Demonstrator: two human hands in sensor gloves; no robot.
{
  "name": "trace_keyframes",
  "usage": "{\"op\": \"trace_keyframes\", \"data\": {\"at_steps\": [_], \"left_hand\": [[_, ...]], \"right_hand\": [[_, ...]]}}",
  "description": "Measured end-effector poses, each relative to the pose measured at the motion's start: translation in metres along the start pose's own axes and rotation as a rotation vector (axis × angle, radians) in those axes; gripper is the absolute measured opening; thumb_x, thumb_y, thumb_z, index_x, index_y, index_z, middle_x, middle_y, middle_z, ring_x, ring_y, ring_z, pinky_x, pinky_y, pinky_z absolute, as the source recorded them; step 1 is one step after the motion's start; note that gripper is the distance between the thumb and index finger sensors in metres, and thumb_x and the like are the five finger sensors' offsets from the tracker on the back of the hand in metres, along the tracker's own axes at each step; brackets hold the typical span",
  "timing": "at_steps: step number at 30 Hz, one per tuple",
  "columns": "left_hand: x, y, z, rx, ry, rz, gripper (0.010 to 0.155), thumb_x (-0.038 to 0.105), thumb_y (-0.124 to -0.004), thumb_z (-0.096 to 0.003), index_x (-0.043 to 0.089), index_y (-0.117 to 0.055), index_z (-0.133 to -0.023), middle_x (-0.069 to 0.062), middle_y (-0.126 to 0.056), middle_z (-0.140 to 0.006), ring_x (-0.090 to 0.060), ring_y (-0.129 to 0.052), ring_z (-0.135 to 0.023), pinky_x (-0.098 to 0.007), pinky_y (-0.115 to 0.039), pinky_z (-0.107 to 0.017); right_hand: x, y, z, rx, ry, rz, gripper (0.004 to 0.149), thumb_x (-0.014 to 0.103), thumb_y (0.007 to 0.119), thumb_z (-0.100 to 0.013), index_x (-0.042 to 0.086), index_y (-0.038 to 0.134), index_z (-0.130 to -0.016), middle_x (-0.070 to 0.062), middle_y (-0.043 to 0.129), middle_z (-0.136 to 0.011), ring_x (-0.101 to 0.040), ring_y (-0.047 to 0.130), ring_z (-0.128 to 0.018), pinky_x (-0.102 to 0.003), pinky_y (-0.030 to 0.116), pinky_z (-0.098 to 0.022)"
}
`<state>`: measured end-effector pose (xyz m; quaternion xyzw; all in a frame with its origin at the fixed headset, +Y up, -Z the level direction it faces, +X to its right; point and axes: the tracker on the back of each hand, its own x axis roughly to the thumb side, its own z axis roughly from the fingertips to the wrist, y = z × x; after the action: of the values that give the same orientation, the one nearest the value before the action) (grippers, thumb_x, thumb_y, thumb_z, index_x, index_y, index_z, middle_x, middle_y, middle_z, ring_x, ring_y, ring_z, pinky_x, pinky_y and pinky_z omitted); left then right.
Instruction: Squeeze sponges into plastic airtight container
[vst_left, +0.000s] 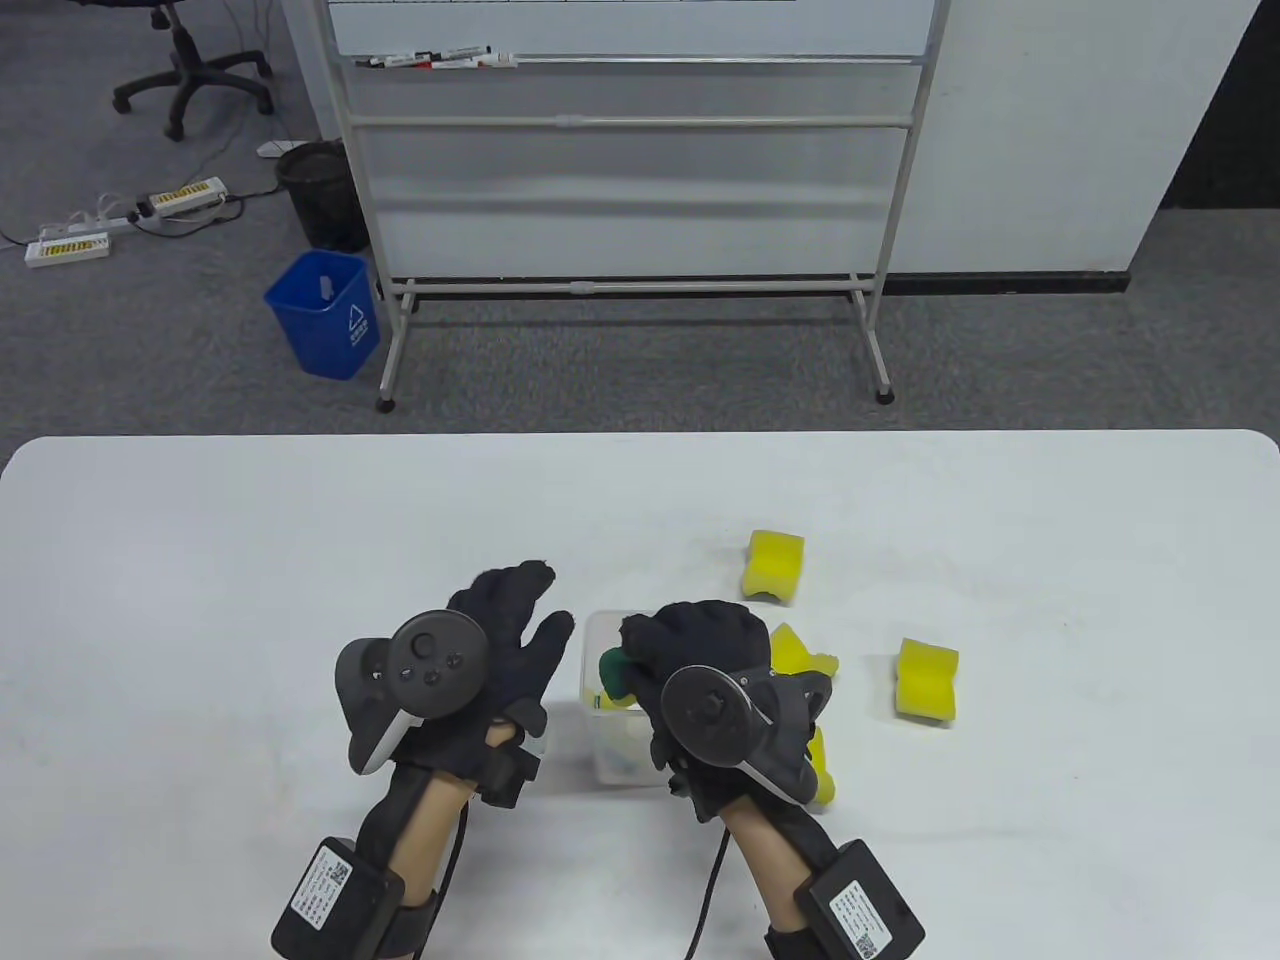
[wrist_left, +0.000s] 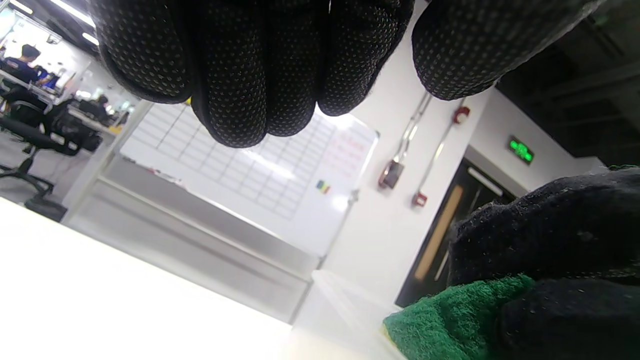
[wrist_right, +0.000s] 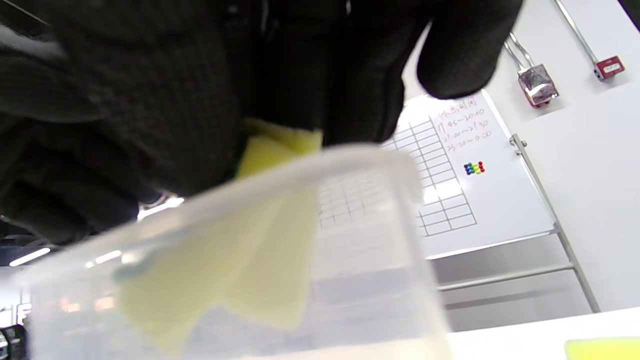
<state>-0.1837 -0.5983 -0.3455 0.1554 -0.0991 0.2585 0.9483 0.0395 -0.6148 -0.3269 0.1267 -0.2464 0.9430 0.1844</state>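
A clear plastic container stands on the white table between my hands. My right hand grips a yellow sponge with a green scouring side and presses it down into the container; in the right wrist view the sponge shows through the clear wall. My left hand hovers open just left of the container, fingers spread, holding nothing. In the left wrist view the green side shows under my right glove.
Loose yellow sponges lie to the right: one farther back, one at far right, one beside my right hand, and one partly under my right wrist. A whiteboard stand is beyond the table.
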Motion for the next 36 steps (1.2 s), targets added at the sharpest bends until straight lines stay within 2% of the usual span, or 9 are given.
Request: {"op": "trace_keyframes", "data": {"at_steps": [6, 10, 14, 20, 23, 26, 28, 30, 36], "left_hand": [[-0.002, 0.000, -0.001, 0.004, 0.008, 0.004, 0.061, 0.052, -0.076, -0.0487, 0.019, -0.071, -0.100, -0.015, -0.083, -0.100, -0.036, -0.090, -0.083, -0.056, -0.077, -0.063], [-0.001, 0.000, -0.001, 0.004, 0.008, -0.006, 0.062, 0.052, -0.076, -0.0487, 0.019, -0.071, -0.101, -0.015, -0.083, -0.100, -0.036, -0.090, -0.084, -0.056, -0.077, -0.063], [-0.002, 0.000, -0.001, 0.004, 0.012, -0.018, 0.062, 0.051, -0.076, -0.0485, 0.019, -0.071, -0.101, -0.015, -0.083, -0.100, -0.037, -0.090, -0.084, -0.056, -0.077, -0.063], [-0.008, -0.002, -0.002, -0.006, 0.034, -0.076, 0.062, 0.052, -0.076, -0.0488, 0.019, -0.070, -0.101, -0.015, -0.081, -0.103, -0.038, -0.087, -0.088, -0.057, -0.075, -0.065], [-0.010, -0.004, -0.003, -0.024, 0.047, -0.121, 0.064, 0.053, -0.075, -0.0490, 0.019, -0.068, -0.103, -0.016, -0.076, -0.107, -0.040, -0.083, -0.093, -0.059, -0.072, -0.068], [-0.011, -0.004, -0.004, -0.040, 0.059, -0.135, 0.065, 0.053, -0.075, -0.0492, 0.020, -0.067, -0.104, -0.016, -0.074, -0.109, -0.040, -0.080, -0.095, -0.059, -0.071, -0.068], [-0.013, -0.003, -0.005, -0.048, 0.064, -0.121, 0.065, 0.053, -0.075, -0.0493, 0.019, -0.067, -0.104, -0.017, -0.074, -0.109, -0.041, -0.080, -0.095, -0.059, -0.071, -0.069], [-0.014, -0.001, -0.004, -0.052, 0.073, -0.109, 0.065, 0.053, -0.074, -0.0493, 0.019, -0.066, -0.104, -0.017, -0.073, -0.109, -0.041, -0.079, -0.095, -0.060, -0.070, -0.069], [-0.014, -0.001, -0.004, -0.059, 0.069, -0.097, 0.065, 0.053, -0.074, -0.0494, 0.019, -0.067, -0.104, -0.017, -0.073, -0.109, -0.042, -0.079, -0.095, -0.060, -0.070, -0.069]], "right_hand": [[0.007, 0.003, 0.001, 0.019, -0.029, 0.126, 0.045, 0.039, 0.099, -0.036, 0.028, 0.098, -0.080, 0.000, 0.095, -0.085, -0.029, 0.090, -0.082, -0.058, 0.066, -0.068], [0.008, 0.004, 0.001, 0.030, -0.032, 0.142, 0.043, 0.041, 0.095, -0.039, 0.028, 0.100, -0.079, -0.002, 0.091, -0.093, -0.030, 0.087, -0.086, -0.058, 0.065, -0.069], [0.004, -0.001, 0.001, 0.011, -0.014, 0.107, 0.046, 0.044, 0.090, -0.041, 0.027, 0.097, -0.084, -0.003, 0.088, -0.094, -0.031, 0.086, -0.087, -0.058, 0.065, -0.069], [-0.013, -0.027, -0.002, -0.054, 0.084, 0.007, 0.052, 0.044, 0.089, -0.043, 0.024, 0.090, -0.090, -0.005, 0.088, -0.095, -0.032, 0.089, -0.084, -0.058, 0.066, -0.068], [-0.033, -0.047, -0.004, -0.024, 0.188, -0.032, 0.057, 0.045, 0.089, -0.044, 0.022, 0.085, -0.095, -0.007, 0.089, -0.096, -0.033, 0.090, -0.082, -0.058, 0.066, -0.068], [-0.059, -0.056, 0.000, 0.078, 0.324, -0.068, 0.058, 0.045, 0.088, -0.045, 0.019, 0.083, -0.097, -0.010, 0.090, -0.095, -0.034, 0.092, -0.081, -0.058, 0.066, -0.068], [-0.075, -0.049, 0.008, 0.200, 0.382, -0.043, 0.055, 0.046, 0.088, -0.045, 0.017, 0.087, -0.093, -0.011, 0.093, -0.091, -0.034, 0.094, -0.078, -0.057, 0.067, -0.067], [-0.089, -0.024, 0.022, 0.399, 0.373, 0.075, 0.055, 0.046, 0.089, -0.044, 0.018, 0.089, -0.092, -0.011, 0.094, -0.090, -0.035, 0.094, -0.078, -0.058, 0.066, -0.067], [-0.108, 0.040, 0.069, 0.757, 0.284, 0.315, 0.072, 0.050, 0.092, -0.041, 0.025, 0.073, -0.105, -0.007, 0.075, -0.111, -0.038, 0.077, -0.100, -0.063, 0.057, -0.073]]}}
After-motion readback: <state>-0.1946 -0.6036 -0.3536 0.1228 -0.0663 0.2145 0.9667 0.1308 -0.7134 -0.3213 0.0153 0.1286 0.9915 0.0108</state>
